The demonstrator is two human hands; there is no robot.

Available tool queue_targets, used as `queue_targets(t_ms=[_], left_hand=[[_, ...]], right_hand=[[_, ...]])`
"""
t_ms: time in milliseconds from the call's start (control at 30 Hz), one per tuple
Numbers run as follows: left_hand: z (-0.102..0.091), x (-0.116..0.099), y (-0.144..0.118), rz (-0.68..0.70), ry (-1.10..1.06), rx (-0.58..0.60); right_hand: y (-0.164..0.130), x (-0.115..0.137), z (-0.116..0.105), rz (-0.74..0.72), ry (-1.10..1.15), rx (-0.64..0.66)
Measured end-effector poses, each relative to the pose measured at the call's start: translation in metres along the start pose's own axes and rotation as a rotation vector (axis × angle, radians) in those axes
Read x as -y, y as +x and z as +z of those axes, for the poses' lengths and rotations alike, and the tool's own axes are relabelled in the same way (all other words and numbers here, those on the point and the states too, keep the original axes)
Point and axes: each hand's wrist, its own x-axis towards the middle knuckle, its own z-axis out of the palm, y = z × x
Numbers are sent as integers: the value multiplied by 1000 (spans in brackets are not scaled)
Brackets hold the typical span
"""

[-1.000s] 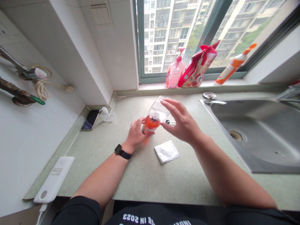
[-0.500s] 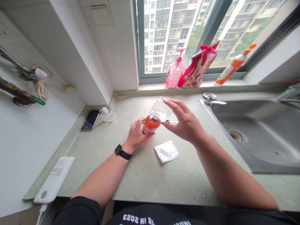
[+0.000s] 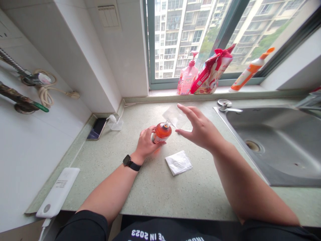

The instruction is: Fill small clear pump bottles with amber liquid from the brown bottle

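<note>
My left hand (image 3: 145, 142), with a dark watch on its wrist, is wrapped round a bottle of orange-red liquid (image 3: 162, 133) standing uncapped on the counter. My right hand (image 3: 204, 130) grips a clear square plastic bottle (image 3: 175, 115) between thumb and fingers. That clear bottle is tilted, its neck down at the open mouth of the orange-red bottle. Whether liquid is flowing out is too blurred to tell. Nearer to me, a folded white tissue (image 3: 178, 163) lies flat. A clear plastic piece with a white pump head (image 3: 115, 123) sits to the left.
A phone (image 3: 96, 128) lies by the left wall, and a white power bank (image 3: 59, 191) with a cable is at the counter's left edge. On the right is a steel sink (image 3: 281, 147). A pink pump bottle (image 3: 188, 77), a red bag (image 3: 213, 72) and an orange-white bottle (image 3: 250, 71) line the sill.
My right hand has shifted slightly right with the clear bottle, whose body is now more blurred and angled differently. My left hand and the orange-red bottle have stayed put.
</note>
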Motion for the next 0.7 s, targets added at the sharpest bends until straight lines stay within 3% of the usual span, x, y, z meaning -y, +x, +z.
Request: queue_targets(t_ms=[467,700], left_hand=[[1,5,2,-25,-26,-20],[7,18,4,-190,-44,-106]], right_hand=[[-1,-13,0,104,81,-5],[-1,-19,1,161,193,-109]])
